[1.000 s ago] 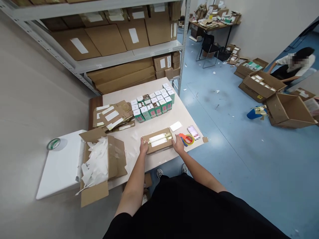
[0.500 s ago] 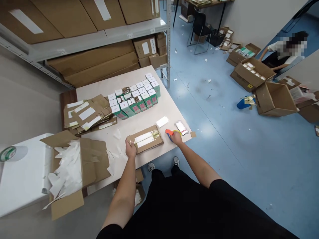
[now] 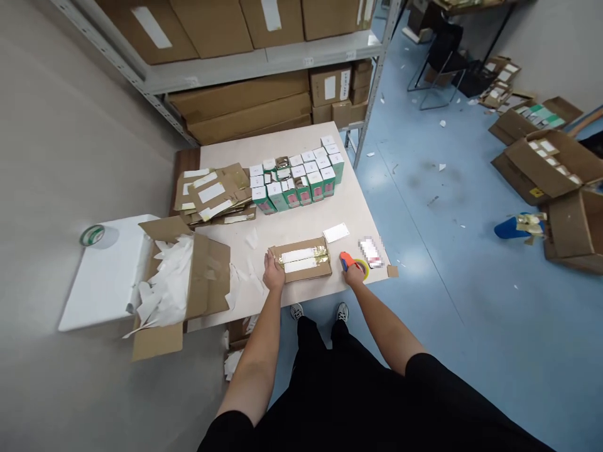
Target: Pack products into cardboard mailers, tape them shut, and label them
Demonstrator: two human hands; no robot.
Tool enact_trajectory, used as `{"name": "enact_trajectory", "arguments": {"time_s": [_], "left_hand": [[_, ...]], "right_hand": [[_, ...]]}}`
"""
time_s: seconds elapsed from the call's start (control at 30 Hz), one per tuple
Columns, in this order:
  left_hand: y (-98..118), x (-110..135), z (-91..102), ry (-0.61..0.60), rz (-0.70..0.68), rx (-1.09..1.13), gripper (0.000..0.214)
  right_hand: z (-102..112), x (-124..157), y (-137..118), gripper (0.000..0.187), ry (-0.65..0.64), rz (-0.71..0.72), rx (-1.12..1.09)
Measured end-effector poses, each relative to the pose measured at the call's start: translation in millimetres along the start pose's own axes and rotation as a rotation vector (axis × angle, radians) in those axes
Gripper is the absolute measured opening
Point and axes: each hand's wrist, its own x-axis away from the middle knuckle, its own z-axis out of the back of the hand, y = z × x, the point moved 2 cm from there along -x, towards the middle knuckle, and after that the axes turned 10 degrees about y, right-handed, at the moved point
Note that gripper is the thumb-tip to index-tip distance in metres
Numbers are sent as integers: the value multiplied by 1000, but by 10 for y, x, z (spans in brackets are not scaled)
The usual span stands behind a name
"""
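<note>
A flat cardboard box [image 3: 307, 274] lies near the table's front edge, with two white label strips and shiny tape across its top. My left hand [image 3: 274, 272] grips the box's left end, thumb toward the top. Right of the box, my right hand [image 3: 354, 274] is closed around a tape dispenser [image 3: 347, 258], orange and blue with a yellow roll. The dispenser is low at the table and apart from the box; my fingers partly hide it. A white card [image 3: 336, 233] lies behind them, and a blurred phone-like object [image 3: 371, 252] is to the right.
Green-and-white small boxes [image 3: 301, 179] stand in rows behind. Flattened cardboard [image 3: 214, 191] is piled at the left, near an open carton [image 3: 211, 270] with white paper. A shelf [image 3: 264, 58] holds cartons. Open boxes and a blue bin [image 3: 511, 228] are on the floor at right.
The view has swung left, so the table and hands appear farther right. More of the yellow tape roll shows beside my right hand. Both hands keep their holds.
</note>
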Motion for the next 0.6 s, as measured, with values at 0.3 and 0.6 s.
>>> {"name": "enact_trajectory", "arguments": {"time_s": [0.3, 0.6], "left_hand": [[-52, 28, -44, -8, -11, 55, 58], [-277, -229, 42, -162, -76, 233, 58]], "right_hand": [[702, 299, -185, 35, 251, 260, -498], [808, 1072, -1667, 39, -102, 716, -769]]}}
